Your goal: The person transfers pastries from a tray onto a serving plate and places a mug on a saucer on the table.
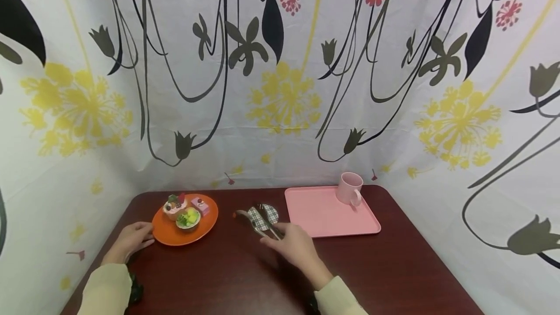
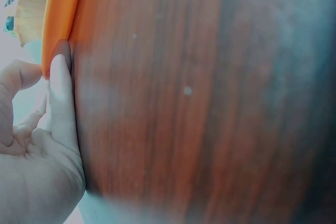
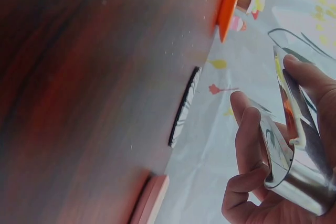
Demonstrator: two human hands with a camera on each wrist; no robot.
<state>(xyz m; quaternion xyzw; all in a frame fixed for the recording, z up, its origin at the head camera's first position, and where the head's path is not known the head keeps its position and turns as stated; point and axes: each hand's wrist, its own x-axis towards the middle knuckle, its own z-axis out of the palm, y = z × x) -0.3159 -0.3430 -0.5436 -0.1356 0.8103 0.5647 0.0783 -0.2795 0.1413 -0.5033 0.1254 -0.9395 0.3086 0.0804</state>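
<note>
My left hand [image 1: 132, 239] pinches the near left rim of an orange plate [image 1: 206, 225], thumb above and fingers beneath the edge [image 2: 63, 14]. On the plate stand a fruit-topped toy cake [image 1: 174, 209], a pink cake slice [image 1: 200, 205] and a small cup of green and yellow pieces [image 1: 188, 219]. My right hand [image 1: 297, 247] grips metal tongs [image 3: 302, 184], whose bent end lies toward the palm. Their two arms stand apart with nothing between the tips. In the head view the tongs overlap a round checked coaster [image 1: 272, 213]; the right wrist view shows them raised off the table.
Right of the coaster lies a pink tray [image 1: 321, 215], with a pink mug [image 1: 347, 188] on its back right corner. A patterned curtain [image 1: 280, 159] encloses the dark wooden table [image 1: 210, 276] at the back and sides.
</note>
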